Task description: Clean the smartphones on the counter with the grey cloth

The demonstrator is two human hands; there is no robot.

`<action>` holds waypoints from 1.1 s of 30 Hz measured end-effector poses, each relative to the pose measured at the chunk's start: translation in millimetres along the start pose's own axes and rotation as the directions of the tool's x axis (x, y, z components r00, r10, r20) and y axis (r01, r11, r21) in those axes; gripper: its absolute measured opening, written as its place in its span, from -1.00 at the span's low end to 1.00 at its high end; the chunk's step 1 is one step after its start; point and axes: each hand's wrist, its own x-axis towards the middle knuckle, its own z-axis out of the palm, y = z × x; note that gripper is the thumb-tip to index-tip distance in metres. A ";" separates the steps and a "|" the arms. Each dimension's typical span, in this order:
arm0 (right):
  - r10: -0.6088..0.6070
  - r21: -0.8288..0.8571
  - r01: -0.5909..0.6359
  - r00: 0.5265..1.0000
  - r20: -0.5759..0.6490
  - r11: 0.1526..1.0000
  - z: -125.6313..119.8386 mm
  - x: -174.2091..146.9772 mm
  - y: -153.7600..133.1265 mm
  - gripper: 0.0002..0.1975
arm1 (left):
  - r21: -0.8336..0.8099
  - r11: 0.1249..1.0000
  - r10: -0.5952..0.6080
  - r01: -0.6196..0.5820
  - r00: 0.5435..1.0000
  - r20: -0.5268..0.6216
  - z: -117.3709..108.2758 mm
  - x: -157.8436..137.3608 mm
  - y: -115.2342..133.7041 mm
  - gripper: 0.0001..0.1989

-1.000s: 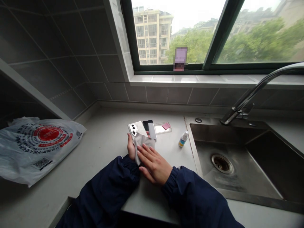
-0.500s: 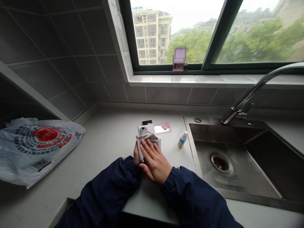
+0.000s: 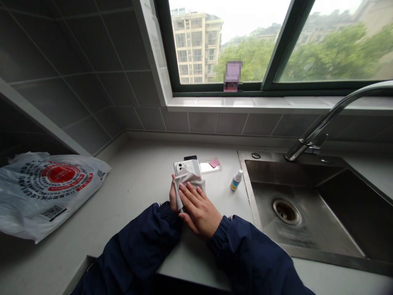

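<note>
A white smartphone (image 3: 193, 164) is held back side up over the countertop, its camera lenses showing at the upper left corner. My left hand (image 3: 173, 196) grips it from the left and below, with most of its fingers hidden. Draped over the phone's lower part is a light grey cloth (image 3: 186, 177). My right hand (image 3: 199, 209) lies flat on this cloth with fingers stretched out, pressing it against the phone. Just beyond are a clear phone case (image 3: 206, 167) with a pink piece (image 3: 214, 163) on it, and a dark flat object (image 3: 190, 158) partly hidden behind the phone.
A small spray bottle (image 3: 236, 180) with a white cap stands on the right, beside the steel sink (image 3: 252, 196). A chrome faucet (image 3: 322, 119) arches over the sink. On the left lies a white plastic bag (image 3: 27, 200). A window (image 3: 215, 94) is behind the counter.
The phone has shifted slightly left with my left hand, and more of its back and camera corner shows. The cloth and the fingers of my right hand have slid a little left and down.
</note>
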 end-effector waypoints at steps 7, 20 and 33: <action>-0.023 0.023 0.023 1.000 0.011 0.999 1.9 0.0 -1.3 -0.47 | 0.004 1.000 0.018 -0.018 0.993 -0.116 21.4 -11.8 15.1 -0.17; -0.120 0.073 0.130 0.985 -0.127 0.989 9.2 -3.3 -0.6 -0.50 | 0.000 0.975 0.220 -0.224 0.956 -0.194 10.5 -1.2 29.1 -0.18; -0.078 0.080 0.077 0.997 0.008 0.994 5.9 -3.0 -1.3 -0.43 | 0.004 0.985 0.166 -0.170 0.953 -0.253 14.9 -4.4 17.8 -0.21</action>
